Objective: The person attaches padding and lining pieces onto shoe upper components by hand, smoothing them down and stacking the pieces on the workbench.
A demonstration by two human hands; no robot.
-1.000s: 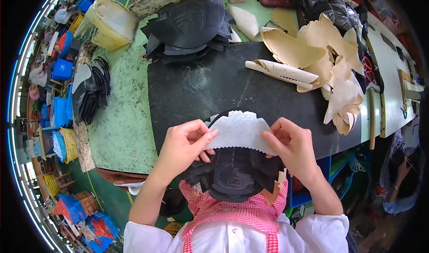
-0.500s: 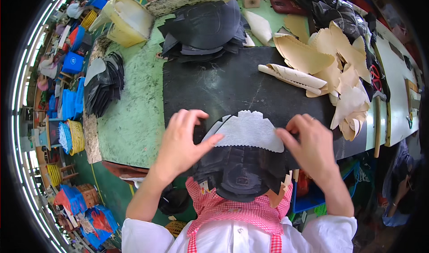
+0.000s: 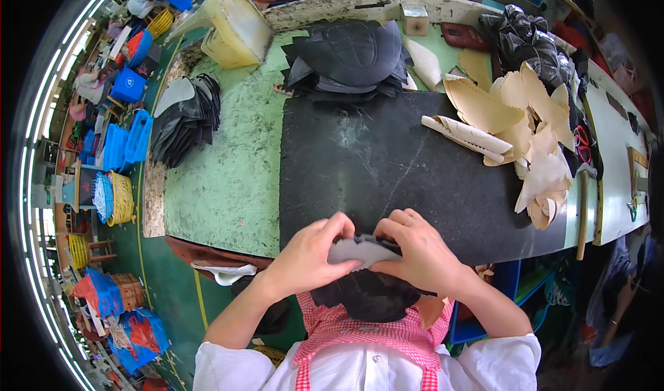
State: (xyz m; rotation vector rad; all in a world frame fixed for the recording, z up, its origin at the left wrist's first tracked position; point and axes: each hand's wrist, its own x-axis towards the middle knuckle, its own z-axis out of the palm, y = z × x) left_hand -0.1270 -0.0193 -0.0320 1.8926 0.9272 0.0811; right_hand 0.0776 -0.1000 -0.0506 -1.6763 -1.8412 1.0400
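Both my hands pinch a pale grey scalloped piece (image 3: 363, 252) backed by black material, which bends between them above the near edge of the black mat. My left hand (image 3: 308, 256) has its thumb on the pale face and its fingers behind the left end. At the right end, my right hand (image 3: 423, 253) grips likewise, a ring on one finger. Directly below lie black cut pieces (image 3: 373, 300) on my lap, against a red-checked apron (image 3: 366, 336). The hands hide part of the held piece's ends.
A black mat (image 3: 360, 177) covers part of the green table (image 3: 228, 190). Black pieces are stacked at the back (image 3: 349, 56) and the left (image 3: 187, 125). Tan scalloped pieces (image 3: 529, 128) pile up at right. A yellowish container (image 3: 238, 31) stands back left.
My hands have come together and closed on the pale scalloped piece, which lay flat on the black pieces before. It is now bent and held. The view has shifted a little.
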